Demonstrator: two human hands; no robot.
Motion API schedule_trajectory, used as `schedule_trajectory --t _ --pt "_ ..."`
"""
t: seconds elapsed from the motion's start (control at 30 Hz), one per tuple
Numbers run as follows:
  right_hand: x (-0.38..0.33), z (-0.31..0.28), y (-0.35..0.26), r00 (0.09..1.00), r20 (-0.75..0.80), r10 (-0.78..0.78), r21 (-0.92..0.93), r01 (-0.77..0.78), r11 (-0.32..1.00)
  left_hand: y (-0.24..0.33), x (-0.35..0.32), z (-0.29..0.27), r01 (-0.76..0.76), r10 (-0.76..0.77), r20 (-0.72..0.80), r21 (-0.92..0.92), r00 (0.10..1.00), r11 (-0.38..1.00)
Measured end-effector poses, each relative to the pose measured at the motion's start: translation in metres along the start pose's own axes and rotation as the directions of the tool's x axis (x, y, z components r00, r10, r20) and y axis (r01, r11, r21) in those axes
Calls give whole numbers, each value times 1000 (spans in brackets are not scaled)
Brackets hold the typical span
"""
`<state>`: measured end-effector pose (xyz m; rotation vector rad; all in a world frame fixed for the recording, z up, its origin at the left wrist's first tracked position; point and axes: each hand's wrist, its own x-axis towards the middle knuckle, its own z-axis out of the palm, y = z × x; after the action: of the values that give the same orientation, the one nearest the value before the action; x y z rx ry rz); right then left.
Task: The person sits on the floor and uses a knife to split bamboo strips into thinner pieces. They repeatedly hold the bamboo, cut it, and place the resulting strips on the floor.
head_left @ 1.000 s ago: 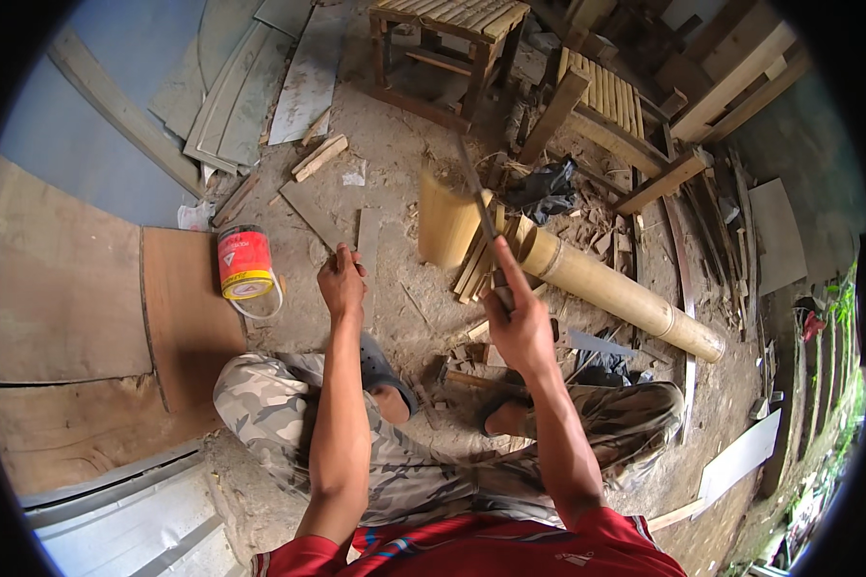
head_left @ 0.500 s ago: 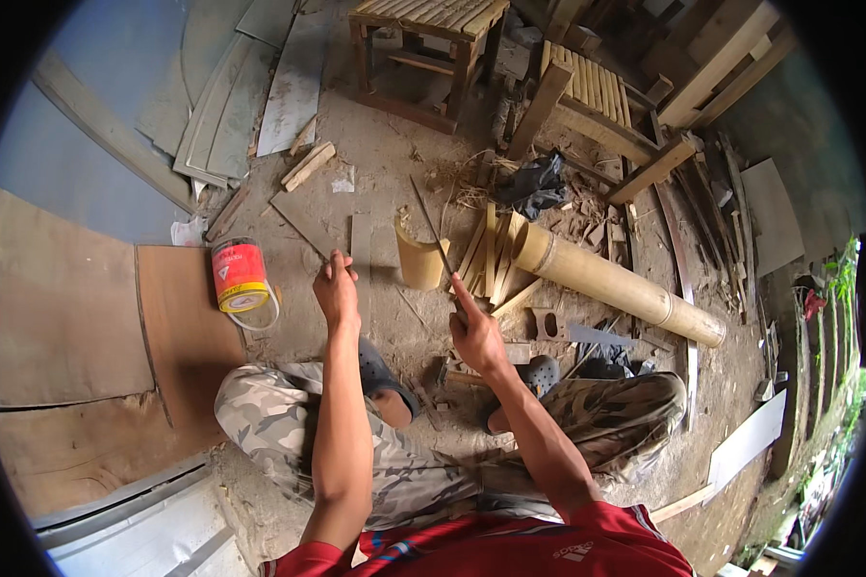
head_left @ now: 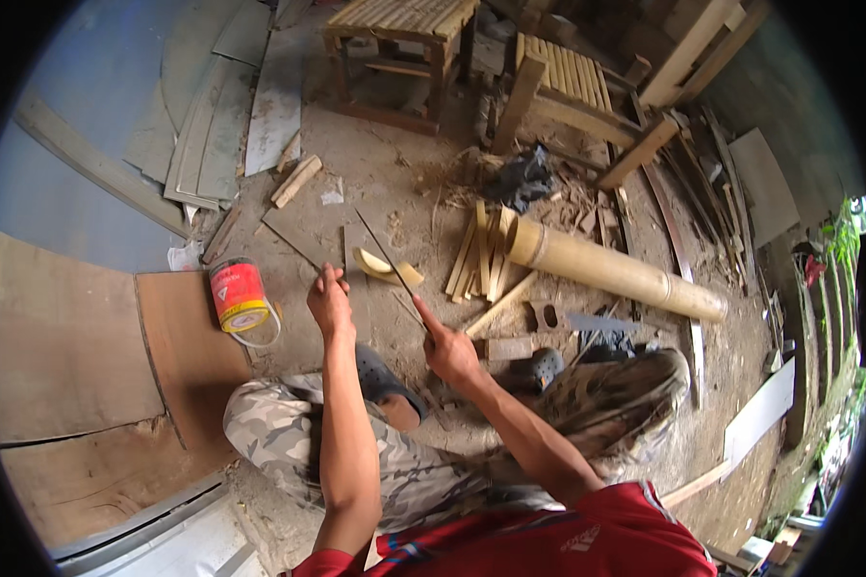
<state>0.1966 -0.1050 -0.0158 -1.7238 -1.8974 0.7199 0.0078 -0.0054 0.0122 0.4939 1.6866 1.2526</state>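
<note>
Now the bamboo piece (head_left: 370, 265) has been tipped over on the floor (head_left: 394, 192), so no upright end is offered to the blade (head_left: 379, 243) gripped by the right hand (head_left: 449, 354); a thin strip (head_left: 290, 242) is apparently gripped by the left hand (head_left: 330, 304).

This looks like a rough woodworking shop with a dusty floor (head_left: 385, 173). A handsaw (head_left: 597, 321) lies near a thick bamboo pole (head_left: 616, 269), bamboo strips (head_left: 483, 248) and a curved bamboo piece (head_left: 375, 266); chips (head_left: 582, 213) litter the ground. Slatted furniture (head_left: 399, 17) stands beyond, grey sheets (head_left: 223, 120) are stacked leftward, and a red pail (head_left: 237, 291) sits beside plywood (head_left: 67, 337).
</note>
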Motion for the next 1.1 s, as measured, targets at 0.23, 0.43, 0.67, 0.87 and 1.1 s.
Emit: schedule_trajectory --t 0.23,0.43,0.67,0.87,1.1 --pt "2 -70 -50 999 -44 2 188 6 982 3 9 -9 -85 78 -72 -108 994 991" --pt "-17 -42 -18 993 -49 104 173 -94 980 9 1 -1 -35 33 -23 -119 999 992" --pt "-2 -32 10 990 22 142 165 -144 976 12 -5 -3 -14 15 2 -89 1000 996" --pt "-11 -133 -67 997 -52 53 200 -42 979 6 4 -15 -50 48 -19 -85 999 995" --pt "-11 -83 -39 982 18 186 214 -186 959 15 0 -7 -15 14 -24 -72 1000 997"
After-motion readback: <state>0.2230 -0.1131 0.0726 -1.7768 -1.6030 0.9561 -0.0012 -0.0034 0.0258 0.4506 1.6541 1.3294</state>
